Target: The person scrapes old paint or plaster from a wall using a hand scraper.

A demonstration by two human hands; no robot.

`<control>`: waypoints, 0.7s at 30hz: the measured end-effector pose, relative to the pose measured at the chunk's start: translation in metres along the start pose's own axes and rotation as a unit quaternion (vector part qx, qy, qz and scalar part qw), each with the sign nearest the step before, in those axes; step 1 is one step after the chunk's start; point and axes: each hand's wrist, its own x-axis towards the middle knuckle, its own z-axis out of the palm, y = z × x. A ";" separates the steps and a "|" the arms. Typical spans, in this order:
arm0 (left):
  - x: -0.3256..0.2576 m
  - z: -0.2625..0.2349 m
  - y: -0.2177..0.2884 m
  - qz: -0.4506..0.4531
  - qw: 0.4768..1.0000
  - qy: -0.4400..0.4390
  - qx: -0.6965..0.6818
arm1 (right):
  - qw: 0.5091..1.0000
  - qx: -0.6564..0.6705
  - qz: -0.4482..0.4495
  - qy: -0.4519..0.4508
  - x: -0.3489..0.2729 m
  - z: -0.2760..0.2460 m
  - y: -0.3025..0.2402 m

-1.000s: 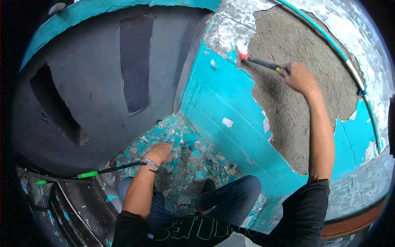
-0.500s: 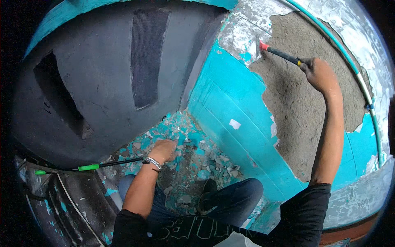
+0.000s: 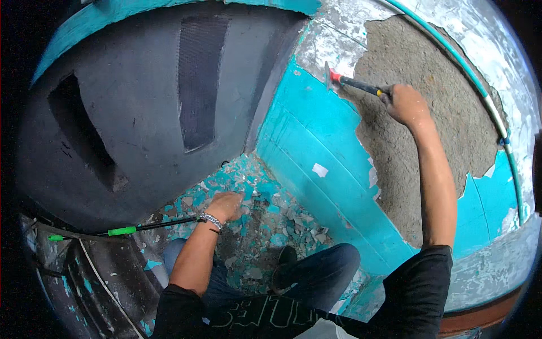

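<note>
My right hand [image 3: 407, 105] is closed round the black and yellow handle of a scraper [image 3: 357, 85] with a red neck. Its thin metal blade [image 3: 327, 74] meets the wall at the upper edge of the turquoise paint [image 3: 316, 130], beside a whitish stripped patch [image 3: 330, 45]. Bare rough grey-brown plaster [image 3: 406, 158] spreads below my right hand and forearm. My left hand [image 3: 227, 207], with a chain bracelet at the wrist, is curled closed above the littered floor. Its fingertips are turned away, so anything inside is hidden. A black pole with green grips [image 3: 121, 231] runs up to the left wrist.
Broken paint and plaster chips [image 3: 293, 220] cover the floor round my shoes. A dark grey wall [image 3: 141, 107] with a slot and a mesh panel stands at left. A turquoise and white hose [image 3: 474, 79] curves along the right wall. Dark ribbed material [image 3: 107, 277] lies lower left.
My right hand and the scraper have moved left and slightly down, from the whitish patch to the turquoise paint's edge. The left hand has stayed in place.
</note>
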 end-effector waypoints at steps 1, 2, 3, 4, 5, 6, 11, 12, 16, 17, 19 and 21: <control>-0.001 0.000 -0.001 0.026 0.999 0.001 -0.019 | 0.999 0.008 -0.010 -0.030 0.000 -0.002 -0.002; -0.002 0.000 -0.001 -0.002 1.000 0.003 -0.006 | 0.999 -0.023 0.025 -0.016 0.000 -0.005 -0.002; -0.002 0.000 -0.001 -0.002 1.000 0.003 -0.014 | 1.000 -0.014 0.010 -0.012 0.000 -0.007 -0.004; -0.003 -0.001 -0.001 0.002 1.000 -0.015 -0.015 | 0.999 -0.013 0.044 -0.004 0.000 -0.012 -0.004; -0.003 -0.002 -0.001 -0.002 1.000 0.007 -0.023 | 0.995 -0.026 0.096 0.012 0.000 -0.014 -0.006; -0.002 -0.003 -0.001 -0.003 1.000 0.010 -0.016 | 0.996 -0.039 0.077 -0.004 0.001 -0.015 -0.010; -0.001 -0.007 0.006 -0.009 1.000 -0.010 -0.001 | 0.998 -0.047 -0.007 0.032 0.002 -0.016 -0.024; -0.002 -0.008 0.007 -0.002 1.000 0.006 -0.020 | 0.999 -0.040 0.017 0.032 0.001 -0.016 -0.022; -0.002 -0.010 0.008 0.002 0.999 -0.024 -0.022 | 0.999 -0.026 0.004 0.022 0.004 -0.014 -0.015; -0.001 -0.011 0.007 -0.010 0.999 -0.028 -0.013 | 0.999 -0.029 -0.016 0.005 0.004 -0.014 -0.012; 0.000 -0.011 0.007 0.007 0.999 -0.026 -0.042 | 0.995 -0.086 -0.012 0.044 0.009 -0.010 -0.010; 0.000 -0.011 0.006 -0.022 0.999 -0.026 -0.025 | 0.995 -0.083 0.048 0.039 0.009 -0.007 -0.005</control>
